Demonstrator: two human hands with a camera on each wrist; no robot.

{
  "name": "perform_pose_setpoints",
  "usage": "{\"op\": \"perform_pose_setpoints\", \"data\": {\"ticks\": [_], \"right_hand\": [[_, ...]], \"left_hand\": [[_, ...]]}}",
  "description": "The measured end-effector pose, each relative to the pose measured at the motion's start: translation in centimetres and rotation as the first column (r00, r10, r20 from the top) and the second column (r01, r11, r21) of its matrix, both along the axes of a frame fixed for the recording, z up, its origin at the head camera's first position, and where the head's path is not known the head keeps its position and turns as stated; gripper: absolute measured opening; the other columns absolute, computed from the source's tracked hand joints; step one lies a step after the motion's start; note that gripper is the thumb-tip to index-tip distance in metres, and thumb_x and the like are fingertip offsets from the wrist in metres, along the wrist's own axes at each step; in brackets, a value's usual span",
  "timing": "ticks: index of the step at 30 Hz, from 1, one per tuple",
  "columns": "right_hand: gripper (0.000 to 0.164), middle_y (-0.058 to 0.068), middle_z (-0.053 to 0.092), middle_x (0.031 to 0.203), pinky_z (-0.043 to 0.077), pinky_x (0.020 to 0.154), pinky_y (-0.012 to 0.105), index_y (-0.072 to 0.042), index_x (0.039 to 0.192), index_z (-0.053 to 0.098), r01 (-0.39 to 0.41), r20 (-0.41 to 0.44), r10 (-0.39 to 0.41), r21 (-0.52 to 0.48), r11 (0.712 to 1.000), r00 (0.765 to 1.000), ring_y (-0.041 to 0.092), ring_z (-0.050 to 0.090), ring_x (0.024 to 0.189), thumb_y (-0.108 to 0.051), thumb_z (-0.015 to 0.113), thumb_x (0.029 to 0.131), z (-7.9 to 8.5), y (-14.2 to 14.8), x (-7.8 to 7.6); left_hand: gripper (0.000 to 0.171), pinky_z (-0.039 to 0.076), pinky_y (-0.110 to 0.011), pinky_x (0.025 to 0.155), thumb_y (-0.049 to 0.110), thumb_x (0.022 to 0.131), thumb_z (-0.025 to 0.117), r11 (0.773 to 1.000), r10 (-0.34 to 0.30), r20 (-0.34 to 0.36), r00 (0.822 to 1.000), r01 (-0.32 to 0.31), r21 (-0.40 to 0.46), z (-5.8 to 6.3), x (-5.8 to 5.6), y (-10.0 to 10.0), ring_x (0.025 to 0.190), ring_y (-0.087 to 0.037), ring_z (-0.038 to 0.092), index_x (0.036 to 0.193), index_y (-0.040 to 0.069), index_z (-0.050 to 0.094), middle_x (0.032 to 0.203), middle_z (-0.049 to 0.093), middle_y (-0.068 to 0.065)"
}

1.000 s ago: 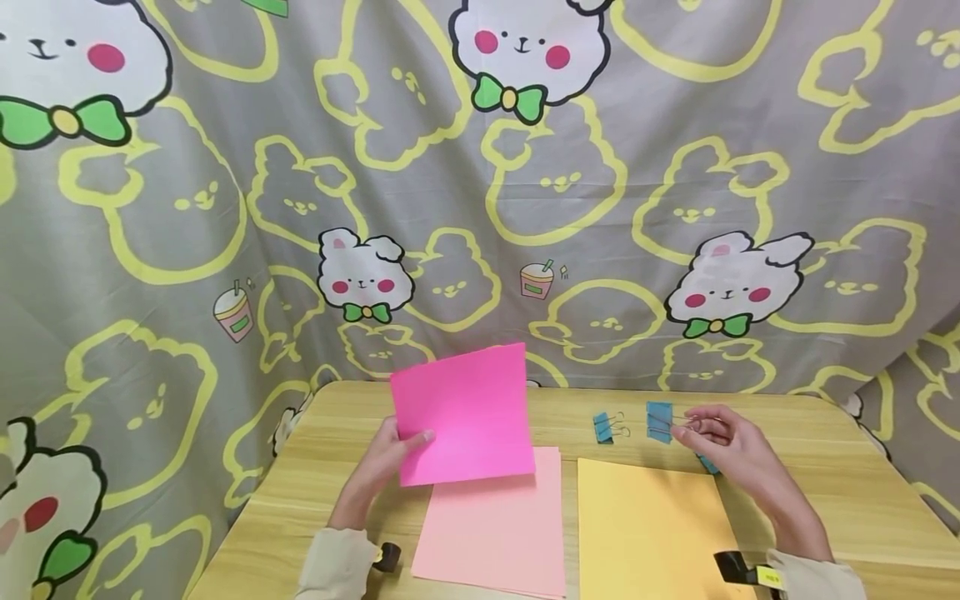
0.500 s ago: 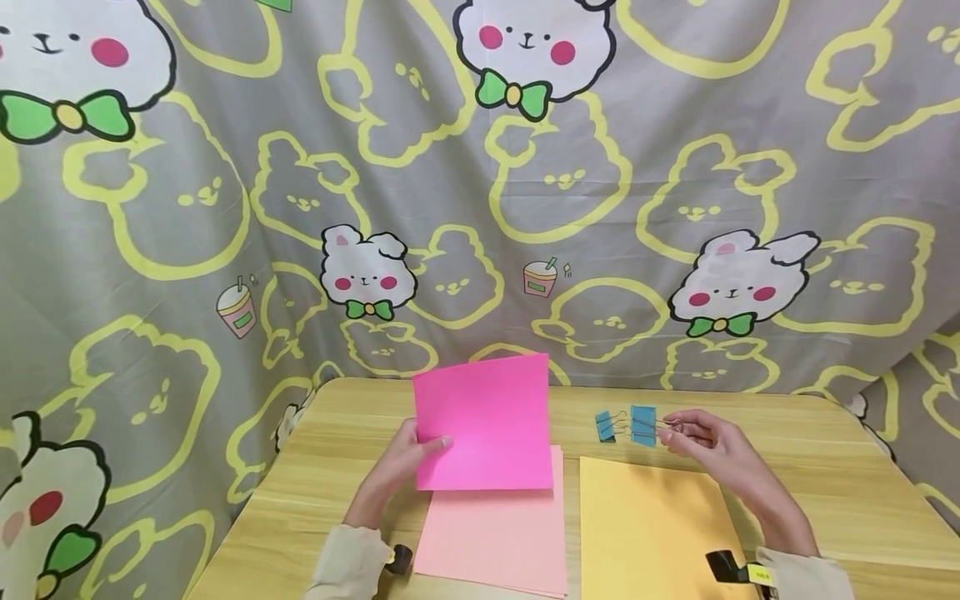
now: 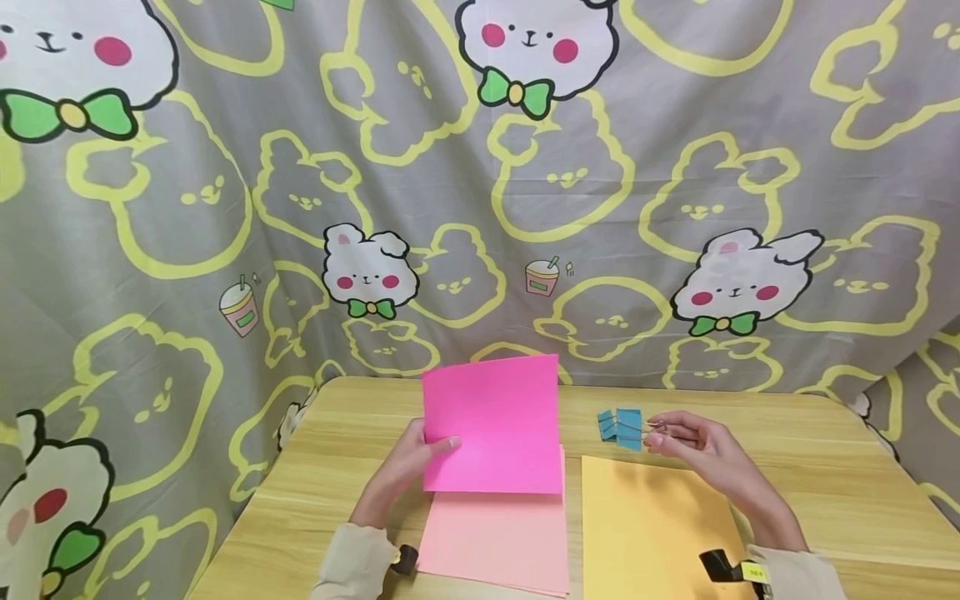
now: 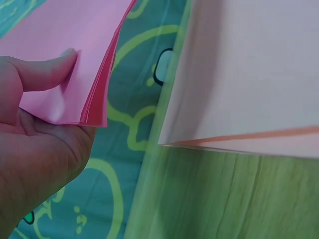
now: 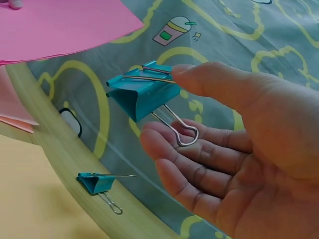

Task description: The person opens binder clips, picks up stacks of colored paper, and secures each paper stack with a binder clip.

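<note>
My left hand (image 3: pixel 415 457) holds a small stack of bright pink paper (image 3: pixel 491 425) up off the table, thumb on its face and the other fingers beneath. Several layers show at the stack's edge in the left wrist view. To the right, my right hand (image 3: pixel 697 443) grips a blue binder clip (image 5: pixel 142 94) by its wire handles, thumb on one handle and fingers at the other. The clip's mouth points left toward the pink stack, a gap apart from it. A second blue binder clip (image 5: pixel 97 183) lies on the table and is partly overlapped by the held one in the head view.
Light pink sheets (image 3: pixel 491 542) lie on the wooden table (image 3: pixel 285 508) below the bright pink stack. Yellow-orange paper (image 3: pixel 645 517) lies beside them, under my right forearm. A grey patterned curtain (image 3: pixel 465 192) hangs behind the table's far edge.
My right hand has moved left with the binder clip, toward the pink stack. My left hand has shifted the stack right, and its sheet now faces more squarely.
</note>
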State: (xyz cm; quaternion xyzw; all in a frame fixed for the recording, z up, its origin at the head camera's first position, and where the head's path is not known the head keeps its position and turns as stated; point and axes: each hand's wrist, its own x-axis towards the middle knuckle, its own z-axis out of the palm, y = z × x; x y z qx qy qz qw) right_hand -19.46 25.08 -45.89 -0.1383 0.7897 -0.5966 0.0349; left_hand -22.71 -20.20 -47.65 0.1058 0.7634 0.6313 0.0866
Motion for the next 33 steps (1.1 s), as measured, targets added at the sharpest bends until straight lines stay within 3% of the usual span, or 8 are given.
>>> {"op": "perform_pose_setpoints", "data": {"ticks": [12,23,33], "right_hand": [[0.036,0.015,0.074,0.108,0.058,0.081,0.027,0.012,0.132,0.055,0.003,-0.103,-0.007,-0.040,0.999,0.995,0.021,0.074,0.095,-0.009,0.062,0.103,-0.3,-0.6,-0.2],[0.035,0.019,0.071,0.111,0.059,0.084,0.034,0.009,0.131,0.056,-0.037,-0.047,0.036,-0.033,0.999,0.998,0.025,0.072,0.097,-0.012,0.062,0.103,-0.5,-1.7,-0.5],[0.035,0.020,0.072,0.111,0.059,0.086,0.039,0.012,0.130,0.055,-0.085,-0.040,0.083,-0.074,0.994,0.996,0.029,0.073,0.098,-0.010,0.062,0.103,-0.9,-2.1,-0.6]], "left_hand": [[0.024,0.056,-0.032,0.075,0.007,0.097,0.068,0.999,-0.035,-0.024,0.999,0.036,0.010,-0.2,0.1,0.6,0.083,-0.019,0.067,0.112,-0.010,0.062,0.095,0.070,-0.013],[0.026,0.055,-0.033,0.078,0.008,0.097,0.069,0.999,-0.032,-0.016,0.999,0.032,0.005,0.1,0.5,1.0,0.085,-0.019,0.067,0.116,-0.009,0.061,0.098,0.070,-0.014],[0.026,0.055,-0.032,0.077,0.006,0.098,0.068,0.997,-0.076,-0.028,0.997,0.076,0.015,0.1,0.4,1.3,0.085,-0.018,0.066,0.117,-0.010,0.060,0.099,0.070,-0.014]]}}
